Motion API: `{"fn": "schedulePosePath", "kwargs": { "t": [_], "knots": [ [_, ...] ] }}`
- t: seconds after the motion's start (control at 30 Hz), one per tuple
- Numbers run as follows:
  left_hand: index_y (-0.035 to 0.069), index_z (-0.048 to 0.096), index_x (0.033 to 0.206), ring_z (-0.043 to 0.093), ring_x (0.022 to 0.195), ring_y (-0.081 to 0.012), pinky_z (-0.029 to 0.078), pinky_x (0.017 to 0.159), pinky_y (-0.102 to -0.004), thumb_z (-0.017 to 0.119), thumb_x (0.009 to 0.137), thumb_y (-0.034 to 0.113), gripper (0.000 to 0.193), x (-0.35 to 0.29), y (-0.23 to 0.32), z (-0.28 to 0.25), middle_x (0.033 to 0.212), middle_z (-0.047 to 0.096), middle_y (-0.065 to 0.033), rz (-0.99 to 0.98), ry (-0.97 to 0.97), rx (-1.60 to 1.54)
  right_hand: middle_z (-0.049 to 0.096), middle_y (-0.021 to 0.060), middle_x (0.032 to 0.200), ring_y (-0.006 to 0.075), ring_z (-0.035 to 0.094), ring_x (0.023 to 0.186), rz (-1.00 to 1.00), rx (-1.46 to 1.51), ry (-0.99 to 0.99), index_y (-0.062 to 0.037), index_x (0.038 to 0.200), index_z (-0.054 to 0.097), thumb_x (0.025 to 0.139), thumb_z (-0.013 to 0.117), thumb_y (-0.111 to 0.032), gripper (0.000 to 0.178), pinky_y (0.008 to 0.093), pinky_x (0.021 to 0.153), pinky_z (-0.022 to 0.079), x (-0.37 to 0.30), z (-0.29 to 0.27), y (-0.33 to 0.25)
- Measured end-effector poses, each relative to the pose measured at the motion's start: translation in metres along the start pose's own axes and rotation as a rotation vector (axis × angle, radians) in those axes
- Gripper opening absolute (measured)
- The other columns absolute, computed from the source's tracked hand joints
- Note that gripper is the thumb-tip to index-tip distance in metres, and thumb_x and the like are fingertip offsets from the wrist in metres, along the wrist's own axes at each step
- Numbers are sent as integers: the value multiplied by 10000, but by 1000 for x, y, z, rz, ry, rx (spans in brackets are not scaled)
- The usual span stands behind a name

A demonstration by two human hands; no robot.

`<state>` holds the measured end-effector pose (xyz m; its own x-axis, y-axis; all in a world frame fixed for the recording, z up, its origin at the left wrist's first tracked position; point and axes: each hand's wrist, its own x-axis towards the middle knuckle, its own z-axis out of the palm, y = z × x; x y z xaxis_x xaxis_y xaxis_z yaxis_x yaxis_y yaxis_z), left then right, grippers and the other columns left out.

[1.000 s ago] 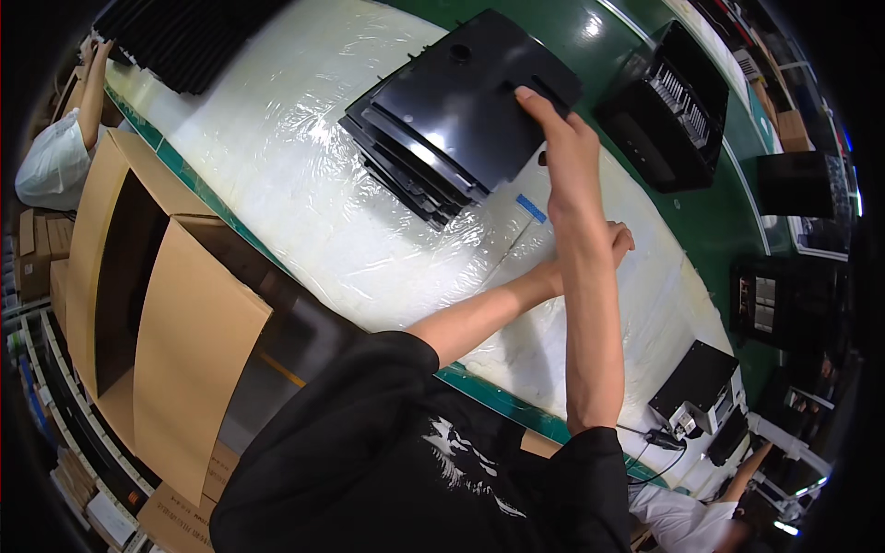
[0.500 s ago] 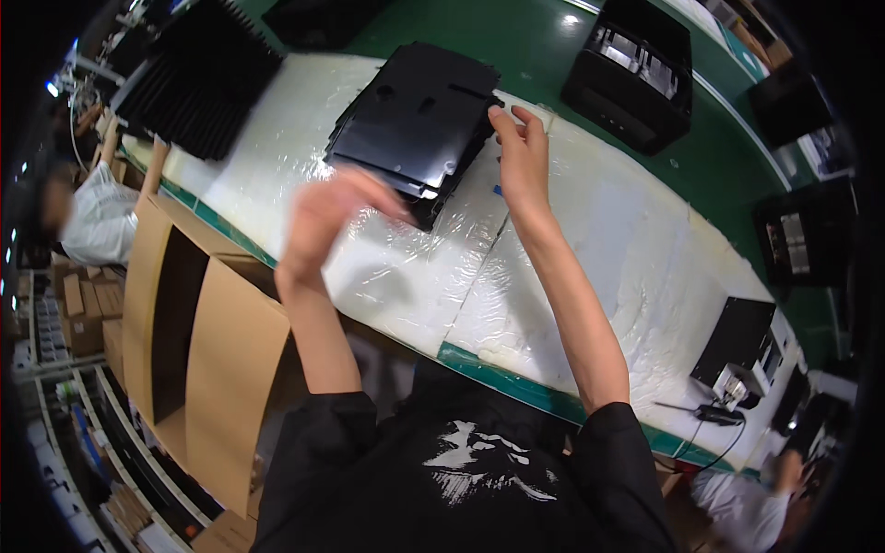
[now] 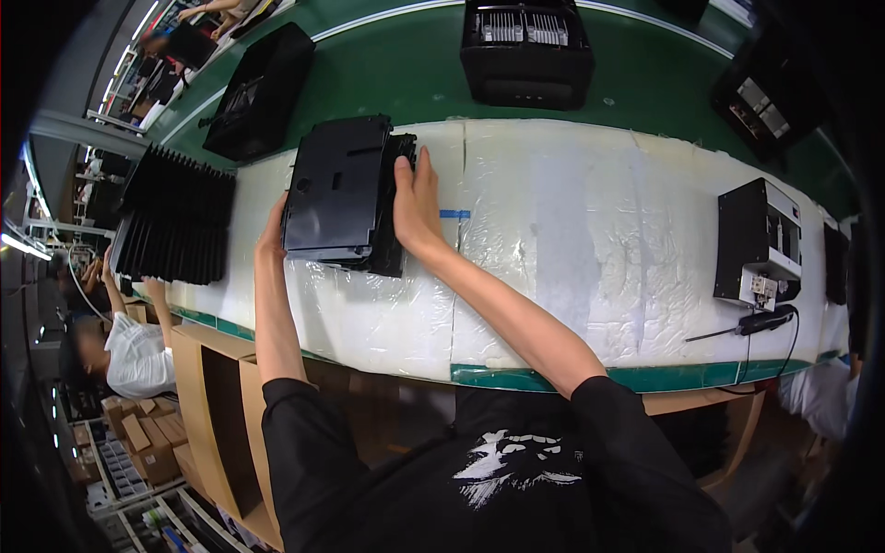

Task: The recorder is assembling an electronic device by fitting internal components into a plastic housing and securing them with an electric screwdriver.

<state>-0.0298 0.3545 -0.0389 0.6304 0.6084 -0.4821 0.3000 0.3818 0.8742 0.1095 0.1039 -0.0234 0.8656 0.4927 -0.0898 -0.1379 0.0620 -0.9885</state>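
Note:
A stack of black plastic panels (image 3: pixel 336 189), with small cut-outs and a glossy top, sits in front of me on the white padded bench (image 3: pixel 590 240). The panels overlap unevenly, and lower ones jut out at the right. My left hand (image 3: pixel 273 232) grips the stack's left side, its fingers partly hidden behind the edge. Against the right side presses my right hand (image 3: pixel 418 205), fingers pointing away from me and thumb near the top panel's edge. Both hands hold the stack between them.
Ribbed black parts (image 3: pixel 175 217) stand in a row at the left, near a person in white (image 3: pixel 138 355). Black housings (image 3: pixel 525 55) rest on the green conveyor beyond. A black-and-silver device (image 3: pixel 761 244) and a corded tool (image 3: pixel 765 321) lie right. Cardboard boxes (image 3: pixel 212 415) stand lower left.
My view has turned, so the bench now lies level. My left hand has gone from a blurred motion near the stack's front to its left side. My right hand stays at the right side.

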Motion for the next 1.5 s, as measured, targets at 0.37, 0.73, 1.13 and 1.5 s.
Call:
{"fn": "schedulePosePath", "kwargs": {
  "t": [0.37,0.73,1.13,1.5],
  "knots": [
    [20,479,1286,505,1102,-172,412,959,-285,536,914,164,403,11,-31,18,1250,526,-92,715,-43,518,48,291,1490,402,55,1395,9,-121,9,-16,1461,40,934,224,-595,804,437,1132,75,-10,29,3],
    [29,366,1390,327,1339,-245,207,1108,-376,246,962,408,584,-70,33,21,1407,410,-137,412,-36,93,515,169,1272,249,492,1163,-351,-190,121,-18,1271,483,948,476,-292,424,344,971,390,11,-97,35],
    [8,595,974,552,982,-277,428,867,-382,536,833,149,208,-195,-40,200,1008,599,-155,919,-416,666,636,59,765,113,592,685,-244,-169,445,2,978,627,939,465,-142,220,228,659,476,48,-288,21],
    [35,567,1053,494,1087,-341,377,947,-409,563,732,11,322,-67,-67,389,1135,543,-154,1036,-436,1093,615,57,671,101,583,620,-234,-131,420,-13,952,630,891,518,-87,148,248,585,473,42,-283,36]
  ]
}}
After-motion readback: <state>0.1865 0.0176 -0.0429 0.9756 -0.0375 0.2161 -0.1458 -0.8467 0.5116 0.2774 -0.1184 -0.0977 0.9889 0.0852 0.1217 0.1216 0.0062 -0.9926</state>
